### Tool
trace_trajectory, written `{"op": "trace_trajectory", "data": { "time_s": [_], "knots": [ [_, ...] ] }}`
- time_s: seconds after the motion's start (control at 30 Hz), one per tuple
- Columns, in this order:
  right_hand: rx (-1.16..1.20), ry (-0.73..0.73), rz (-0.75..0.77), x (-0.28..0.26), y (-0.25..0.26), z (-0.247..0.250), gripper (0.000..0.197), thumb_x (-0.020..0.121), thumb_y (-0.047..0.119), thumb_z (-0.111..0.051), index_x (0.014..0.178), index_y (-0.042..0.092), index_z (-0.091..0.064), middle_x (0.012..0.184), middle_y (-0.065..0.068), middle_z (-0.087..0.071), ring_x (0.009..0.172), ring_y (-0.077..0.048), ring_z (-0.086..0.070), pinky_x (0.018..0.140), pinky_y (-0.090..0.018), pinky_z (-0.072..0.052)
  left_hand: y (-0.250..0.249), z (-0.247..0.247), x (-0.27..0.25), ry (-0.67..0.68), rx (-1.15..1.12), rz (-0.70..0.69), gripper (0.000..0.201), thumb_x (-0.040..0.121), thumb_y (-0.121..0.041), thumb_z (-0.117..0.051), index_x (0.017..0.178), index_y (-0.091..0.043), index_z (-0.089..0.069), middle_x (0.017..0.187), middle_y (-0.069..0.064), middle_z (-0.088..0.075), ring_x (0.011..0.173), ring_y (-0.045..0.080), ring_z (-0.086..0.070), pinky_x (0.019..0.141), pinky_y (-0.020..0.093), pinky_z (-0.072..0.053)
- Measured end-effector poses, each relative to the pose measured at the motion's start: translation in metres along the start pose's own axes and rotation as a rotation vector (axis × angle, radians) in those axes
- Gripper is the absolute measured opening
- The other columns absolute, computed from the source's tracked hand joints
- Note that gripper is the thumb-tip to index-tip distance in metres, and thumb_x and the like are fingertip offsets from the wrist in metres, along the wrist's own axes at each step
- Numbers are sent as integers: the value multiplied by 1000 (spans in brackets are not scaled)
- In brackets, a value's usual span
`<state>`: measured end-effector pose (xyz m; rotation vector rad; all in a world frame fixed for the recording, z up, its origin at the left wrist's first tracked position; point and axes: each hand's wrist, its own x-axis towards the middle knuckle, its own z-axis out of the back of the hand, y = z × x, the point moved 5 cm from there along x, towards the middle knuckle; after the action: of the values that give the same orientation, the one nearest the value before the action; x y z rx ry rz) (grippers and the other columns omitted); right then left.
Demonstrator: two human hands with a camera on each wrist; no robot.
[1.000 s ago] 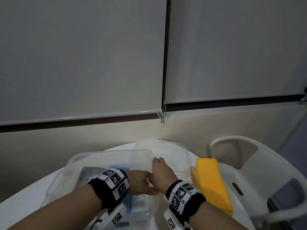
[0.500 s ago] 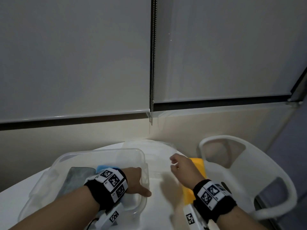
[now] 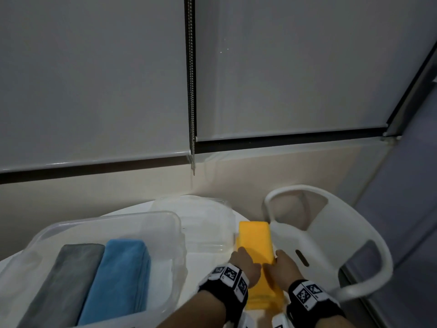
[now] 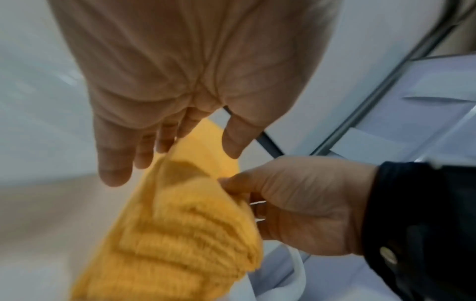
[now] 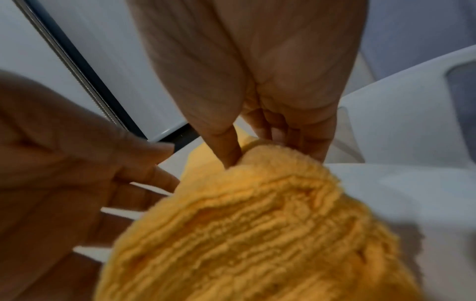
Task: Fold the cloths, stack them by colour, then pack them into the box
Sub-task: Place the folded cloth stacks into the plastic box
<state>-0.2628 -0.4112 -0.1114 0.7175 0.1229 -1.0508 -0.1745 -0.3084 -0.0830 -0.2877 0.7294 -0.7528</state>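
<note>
Yellow cloth stack (image 3: 256, 245) lies at the table's right edge, beside the clear box (image 3: 175, 235). Right hand (image 3: 282, 263) pinches its near corner; left hand (image 3: 244, 261) spreads alongside. Lift from both sides, keeping layers level.

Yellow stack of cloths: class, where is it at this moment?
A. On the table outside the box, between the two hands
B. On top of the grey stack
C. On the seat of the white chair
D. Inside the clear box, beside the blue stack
A: the yellow stack lies on the table right of the clear box, with the left hand and right hand at its sides.
</note>
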Motion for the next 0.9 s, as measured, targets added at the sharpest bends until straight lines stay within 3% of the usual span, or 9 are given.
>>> {"op": "trace_trajectory", "data": {
  "time_s": [0.07,0.17,0.27,0.33,0.5,0.6,0.73,0.83,0.9],
  "knots": [
    [-75,21,3,2,-7,-5,17,94,31,-53,96,14,-47,91,2,-50,91,-19,-52,85,-29,-43,12,-23,17,25,-74,41,75,99,-44,-41,152,-6,-3,157,13,-19,139,31,-31,108,37,-35],
    [-87,24,13,6,-18,-10,36,94,33,-53,70,24,-27,73,7,-32,64,-5,-33,59,-20,-32,28,-38,35,19,-182,92,83,94,-38,-50,152,-4,0,157,12,-20,141,27,-30,110,33,-33],
    [-95,3,58,6,-19,-8,40,94,31,-53,69,25,-22,72,9,-29,63,-3,-31,52,-15,-24,38,-44,45,4,-306,113,83,86,-33,-61,147,-2,-15,146,12,-41,131,26,-43,104,34,-41],
    [-102,-1,57,6,-18,-9,41,94,29,-53,69,26,-21,73,9,-30,74,-11,-39,54,-16,-26,41,-47,47,17,-315,111,73,80,-33,-62,138,-5,-28,132,10,-52,120,25,-52,97,33,-47],
    [-145,9,6,10,-17,-13,37,92,33,-54,70,26,-25,94,0,-42,89,-16,-43,77,-29,-39,46,-50,51,107,-334,100,77,57,-44,-59,126,-15,-37,121,6,-59,107,24,-60,90,36,-52],
    [-138,28,13,13,-15,-14,33,92,31,-54,73,26,-27,97,-1,-41,92,-17,-44,76,-27,-35,49,-51,53,113,-364,95,75,57,-46,-61,124,-18,-40,121,4,-60,106,22,-61,92,37,-51],
    [-87,19,42,13,-11,-18,20,91,23,-52,96,18,-34,112,-7,-48,110,-23,-50,78,-28,-35,48,-48,46,91,-408,55,61,71,-41,-62,124,-20,-43,124,3,-58,111,23,-58,96,36,-49],
    [-38,-54,74,8,-8,-15,21,83,21,-55,83,21,-34,96,-1,-46,97,-22,-50,77,-32,-42,47,-45,41,103,-445,30,54,69,-41,-59,119,-25,-44,121,2,-58,111,23,-57,97,38,-48],
    [81,-102,122,3,-6,-11,29,77,16,-61,76,19,-32,83,0,-44,79,-17,-46,65,-29,-37,48,-42,38,121,-486,27,47,63,-39,-57,107,-30,-42,115,0,-59,108,22,-58,96,40,-49]
  ]
}}
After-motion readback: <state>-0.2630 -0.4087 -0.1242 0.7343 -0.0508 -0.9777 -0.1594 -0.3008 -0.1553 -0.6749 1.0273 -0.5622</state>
